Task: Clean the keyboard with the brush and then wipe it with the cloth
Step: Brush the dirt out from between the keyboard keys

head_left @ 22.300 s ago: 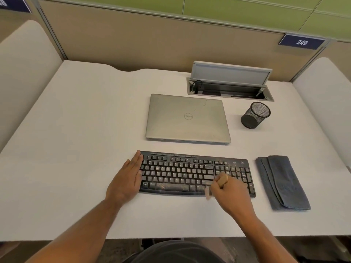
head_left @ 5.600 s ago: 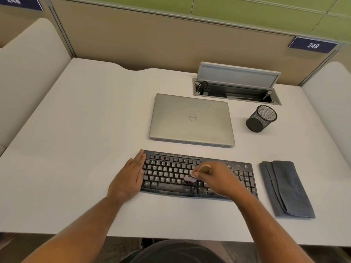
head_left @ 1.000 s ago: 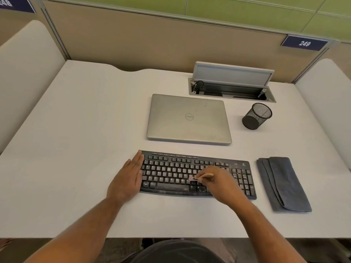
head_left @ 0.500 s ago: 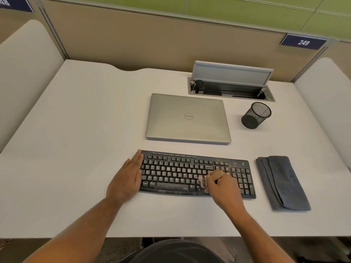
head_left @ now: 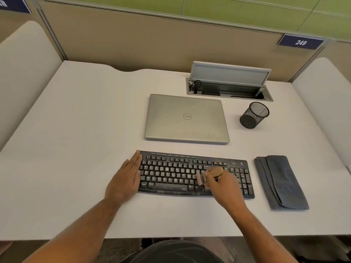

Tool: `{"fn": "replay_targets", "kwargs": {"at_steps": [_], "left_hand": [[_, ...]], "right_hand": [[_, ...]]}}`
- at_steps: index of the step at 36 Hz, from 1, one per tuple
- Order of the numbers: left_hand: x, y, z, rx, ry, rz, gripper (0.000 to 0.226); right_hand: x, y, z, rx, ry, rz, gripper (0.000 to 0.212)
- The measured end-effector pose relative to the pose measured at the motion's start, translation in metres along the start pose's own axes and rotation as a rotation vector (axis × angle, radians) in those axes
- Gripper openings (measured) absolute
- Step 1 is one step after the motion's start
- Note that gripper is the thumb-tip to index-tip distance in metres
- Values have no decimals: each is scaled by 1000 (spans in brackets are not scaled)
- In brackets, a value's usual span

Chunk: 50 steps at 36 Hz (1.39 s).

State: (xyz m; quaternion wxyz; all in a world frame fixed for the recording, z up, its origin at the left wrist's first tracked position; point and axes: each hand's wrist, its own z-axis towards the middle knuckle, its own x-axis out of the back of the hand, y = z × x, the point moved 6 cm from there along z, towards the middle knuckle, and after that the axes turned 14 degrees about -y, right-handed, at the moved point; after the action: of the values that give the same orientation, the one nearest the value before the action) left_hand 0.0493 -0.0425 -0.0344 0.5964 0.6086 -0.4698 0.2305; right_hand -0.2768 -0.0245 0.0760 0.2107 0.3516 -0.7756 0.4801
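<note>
A dusty black keyboard (head_left: 171,173) lies on the white desk (head_left: 76,149) near its front edge. My left hand (head_left: 127,177) rests flat with straight fingers against the keyboard's left end. My right hand (head_left: 222,185) grips a small brush (head_left: 201,178) with a wooden handle; its pale bristles touch the keys right of the middle, above the space bar row. A folded grey cloth (head_left: 281,182) lies on the desk to the right of the keyboard, untouched.
A shut silver laptop (head_left: 186,118) lies behind the keyboard. A black mesh pen cup (head_left: 254,115) stands to its right. An open cable box (head_left: 228,88) with a raised lid sits at the back. Partition walls surround the desk.
My right hand with the brush has shifted slightly up and right on the keyboard over the last second. The left hand has stayed at the keyboard's left end.
</note>
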Motion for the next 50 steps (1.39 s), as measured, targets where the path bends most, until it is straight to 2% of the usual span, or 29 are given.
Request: {"fn": "replay_targets", "kwargs": {"at_steps": [7, 10, 13, 17, 23, 25, 28, 30, 33, 38, 41, 44, 47, 50], "left_hand": [[-1, -1, 1, -10, 4, 2, 63], [-2, -3, 0, -2, 3, -12, 63], [-1, -2, 1, -8, 10, -17, 63], [-2, -3, 1, -5, 8, -9, 63], [-2, -2, 1, -4, 3, 0, 63], [-2, -3, 1, 1, 6, -6, 63], [-2, -3, 1, 2, 7, -7, 63], [-3, -3, 1, -1, 7, -9, 63], [-2, -2, 1, -2, 13, -15, 62], [-3, -4, 1, -5, 9, -19, 63], [-4, -6, 1, 4, 12, -24, 63], [-5, -4, 1, 2, 7, -14, 63], [-4, -5, 2, 2, 7, -13, 63], [-3, -5, 2, 2, 5, -10, 63]], "right_hand": [[1, 4, 4, 2, -100, -102, 24], [2, -8, 5, 138, -149, -96, 16], [-13, -16, 4, 249, -265, -185, 14], [-17, -17, 2, 303, -250, -299, 16], [2, -9, 6, 162, -238, -446, 16], [8, -5, 8, 143, -231, -375, 18], [13, -4, 9, 155, -189, -123, 14], [9, -4, 7, 160, -218, -43, 11], [7, 2, 5, 87, -257, -72, 13], [27, 10, 8, -32, -175, -256, 24], [35, 11, 8, -21, -88, -121, 27], [25, 6, 10, 47, -107, 13, 14], [7, 4, 12, 79, -177, -58, 13], [9, 9, 16, 20, -185, -187, 21]]}}
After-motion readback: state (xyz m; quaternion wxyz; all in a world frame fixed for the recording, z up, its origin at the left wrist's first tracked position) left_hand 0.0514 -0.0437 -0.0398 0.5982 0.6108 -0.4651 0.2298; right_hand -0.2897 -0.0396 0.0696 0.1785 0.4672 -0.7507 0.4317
